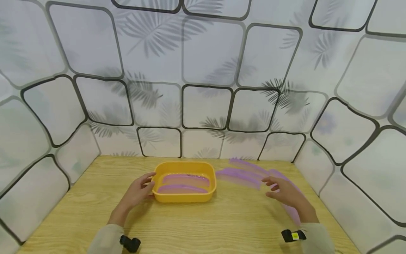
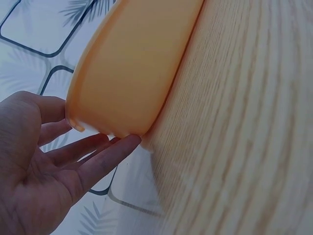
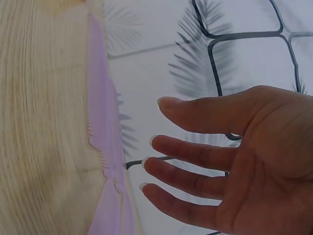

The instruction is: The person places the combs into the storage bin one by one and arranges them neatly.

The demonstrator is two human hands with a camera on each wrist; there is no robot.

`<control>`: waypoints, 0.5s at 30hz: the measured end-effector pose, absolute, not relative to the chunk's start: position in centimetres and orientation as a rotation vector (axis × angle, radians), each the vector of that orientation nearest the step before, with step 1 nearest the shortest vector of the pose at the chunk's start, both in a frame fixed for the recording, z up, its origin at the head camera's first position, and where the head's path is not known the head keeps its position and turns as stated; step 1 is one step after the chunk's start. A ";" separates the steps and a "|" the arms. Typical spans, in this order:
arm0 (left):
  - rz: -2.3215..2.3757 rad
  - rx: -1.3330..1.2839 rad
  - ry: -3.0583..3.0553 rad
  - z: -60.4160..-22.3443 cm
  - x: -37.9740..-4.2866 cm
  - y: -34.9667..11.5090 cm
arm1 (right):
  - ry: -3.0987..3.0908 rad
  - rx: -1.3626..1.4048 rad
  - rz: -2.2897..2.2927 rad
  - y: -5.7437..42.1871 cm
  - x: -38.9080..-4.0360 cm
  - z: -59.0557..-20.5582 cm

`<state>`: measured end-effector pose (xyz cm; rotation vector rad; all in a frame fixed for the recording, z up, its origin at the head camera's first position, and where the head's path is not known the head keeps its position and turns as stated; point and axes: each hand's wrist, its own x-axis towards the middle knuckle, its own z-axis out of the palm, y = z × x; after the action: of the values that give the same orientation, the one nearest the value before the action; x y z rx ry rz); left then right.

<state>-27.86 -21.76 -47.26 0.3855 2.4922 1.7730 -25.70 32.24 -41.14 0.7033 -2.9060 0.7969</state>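
Observation:
A yellow plastic bin (image 1: 184,199) stands on the table with two translucent purple pieces (image 1: 182,189) inside. At its left end is my left hand (image 1: 139,190). In the left wrist view the fingers (image 2: 105,166) are mostly straight and touch the bin's end wall (image 2: 122,73) and rim. My right hand (image 1: 283,192) hovers over the right side, fingers spread and loosely bent, holding nothing. Near it lie several long, thin purple plastic pieces (image 1: 239,177), some with toothed edges, resembling plastic knives. Part of one purple piece (image 1: 292,213) is hidden under the right hand and forearm.
The wood-grain table (image 1: 203,225) is bounded at the back and both sides by white patterned walls (image 1: 206,106). Pale sleeves and black wrist cameras (image 1: 130,243) show at both forearms. In the right wrist view, purple pieces (image 3: 100,93) lie along the table.

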 end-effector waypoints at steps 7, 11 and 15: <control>1.767 0.380 2.496 -47.1 -27.7 -21.9 | -2.907 0.698 0.812 32.9 -25.8 -41.2; 1.768 0.374 2.495 -47.0 -27.6 -21.8 | -2.925 0.666 0.828 33.4 -25.8 -41.3; 1.768 0.377 2.500 -47.1 -27.7 -21.8 | -2.913 0.666 0.856 34.1 -25.7 -41.4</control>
<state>-27.67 -21.83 -47.05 0.3774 2.5004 1.7682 -25.67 34.11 -41.35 0.6658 -2.9134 0.8560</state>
